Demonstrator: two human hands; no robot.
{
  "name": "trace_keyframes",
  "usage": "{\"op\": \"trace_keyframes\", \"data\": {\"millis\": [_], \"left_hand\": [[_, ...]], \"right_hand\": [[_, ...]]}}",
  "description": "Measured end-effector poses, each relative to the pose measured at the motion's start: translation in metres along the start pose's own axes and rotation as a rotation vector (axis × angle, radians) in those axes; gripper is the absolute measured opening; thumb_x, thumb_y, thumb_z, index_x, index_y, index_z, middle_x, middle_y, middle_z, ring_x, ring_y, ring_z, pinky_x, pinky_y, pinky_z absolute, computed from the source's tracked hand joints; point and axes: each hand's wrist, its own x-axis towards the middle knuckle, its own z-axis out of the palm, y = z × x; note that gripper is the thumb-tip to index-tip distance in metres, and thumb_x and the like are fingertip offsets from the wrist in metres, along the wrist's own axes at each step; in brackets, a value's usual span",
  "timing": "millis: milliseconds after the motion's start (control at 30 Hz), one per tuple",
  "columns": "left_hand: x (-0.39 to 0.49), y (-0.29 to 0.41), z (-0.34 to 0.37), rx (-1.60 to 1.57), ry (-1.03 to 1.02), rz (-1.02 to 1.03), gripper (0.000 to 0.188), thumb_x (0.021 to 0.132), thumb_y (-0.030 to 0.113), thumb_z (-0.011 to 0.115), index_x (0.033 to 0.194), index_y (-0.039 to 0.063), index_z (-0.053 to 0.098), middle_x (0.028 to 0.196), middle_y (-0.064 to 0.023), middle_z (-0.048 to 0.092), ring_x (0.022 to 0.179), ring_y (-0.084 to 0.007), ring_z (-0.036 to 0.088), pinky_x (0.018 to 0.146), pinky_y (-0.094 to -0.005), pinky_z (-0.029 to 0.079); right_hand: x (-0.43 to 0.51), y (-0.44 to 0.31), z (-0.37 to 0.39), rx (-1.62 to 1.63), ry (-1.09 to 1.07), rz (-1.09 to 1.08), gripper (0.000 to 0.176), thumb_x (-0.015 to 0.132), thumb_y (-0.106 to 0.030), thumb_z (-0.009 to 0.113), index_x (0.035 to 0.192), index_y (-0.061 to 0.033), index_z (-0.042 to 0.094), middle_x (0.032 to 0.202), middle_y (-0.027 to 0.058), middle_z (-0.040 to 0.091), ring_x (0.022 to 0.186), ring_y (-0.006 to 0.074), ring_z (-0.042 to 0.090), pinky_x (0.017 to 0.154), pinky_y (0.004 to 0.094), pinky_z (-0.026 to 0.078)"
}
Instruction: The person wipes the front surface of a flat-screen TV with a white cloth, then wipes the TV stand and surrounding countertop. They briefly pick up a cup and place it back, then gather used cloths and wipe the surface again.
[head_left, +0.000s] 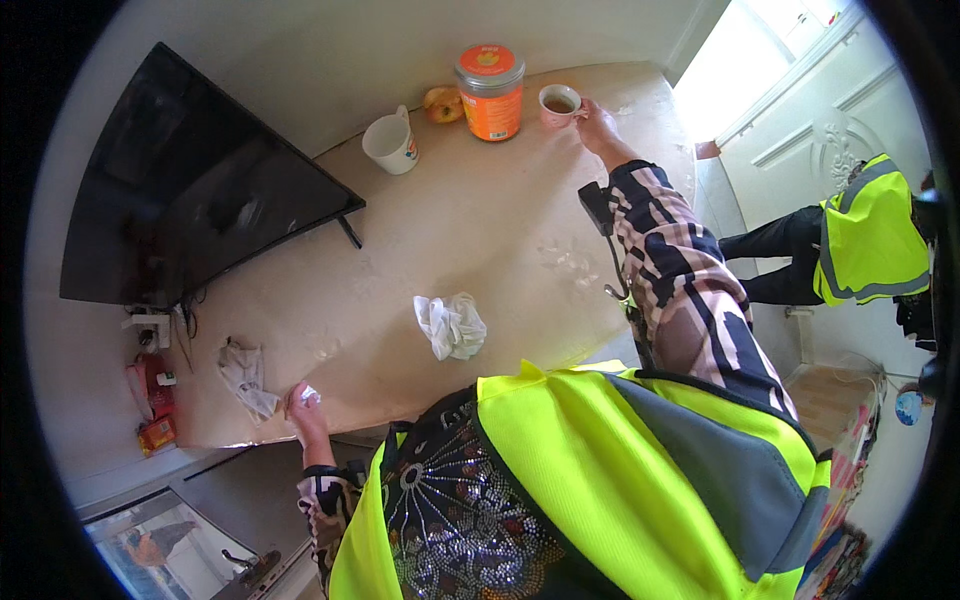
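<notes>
At the far right part of the table, my right hand (598, 129) grips the handle of a pink mug (557, 118) with brown liquid in it. Whether the mug rests on the tabletop or hangs just above it, I cannot tell. My left hand (303, 411) is at the near left edge, closed around a small crumpled, shiny whitish piece (310, 394), perhaps foil or wrapper. Right beside that hand lies a greyish cloth (246, 377). A crumpled white cloth (451, 325) sits on the table (480, 225) in front of my body.
Along the wall stand a white mug (391, 142), a round brownish fruit or onion (444, 105) and an orange-labelled jar (491, 97). A black television (202, 187) fills the left side. Red packets (155, 397) lie at the left corner. Another person in a yellow vest (870, 232) stands by the door.
</notes>
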Motion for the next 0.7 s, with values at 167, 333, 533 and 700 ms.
{"op": "trace_keyframes", "data": {"millis": [167,333,533,700], "left_hand": [[-0.002,0.003,-0.001,0.003,0.006,-0.024,0.032,0.070,-0.006,0.066,0.102,0.001,0.064,0.104,-0.0163,0.064,0.101,-0.0335,0.059,0.091,-0.0410,0.046],[-0.001,0.008,-0.004,-0.033,-0.011,-0.059,0.031,0.071,-0.004,0.065,0.101,0.001,0.064,0.102,-0.0163,0.064,0.098,-0.0341,0.059,0.090,-0.0420,0.045],[0.001,0.015,-0.007,0.026,-0.007,-0.023,0.028,0.073,-0.004,0.063,0.101,0.001,0.065,0.103,-0.0166,0.064,0.099,-0.0338,0.059,0.090,-0.0414,0.046],[0.002,0.017,-0.007,-0.034,-0.021,-0.063,0.030,0.073,-0.004,0.065,0.103,0.002,0.065,0.105,-0.0161,0.064,0.100,-0.0332,0.059,0.091,-0.0404,0.046]], "right_hand": [[-0.011,0.002,-0.001,0.289,-0.137,0.156,0.017,0.087,-0.018,0.062,0.099,-0.0071,0.066,0.086,0.0114,0.069,0.084,0.0241,0.068,0.069,0.0346,0.054],[-0.063,-0.012,-0.021,0.436,-0.033,0.072,0.011,0.088,-0.016,0.062,0.092,-0.0065,0.066,0.082,0.0110,0.067,0.075,0.0226,0.066,0.065,0.0321,0.052],[-0.125,-0.050,-0.045,0.209,0.098,-0.327,0.010,0.088,-0.015,0.064,0.089,-0.0051,0.065,0.087,0.0109,0.064,0.077,0.0287,0.064,0.067,0.0345,0.051],[-0.170,-0.101,-0.055,0.288,0.085,-0.424,0.009,0.087,-0.013,0.066,0.088,-0.0046,0.064,0.090,0.0117,0.063,0.079,0.0305,0.063,0.069,0.0358,0.051]]}}
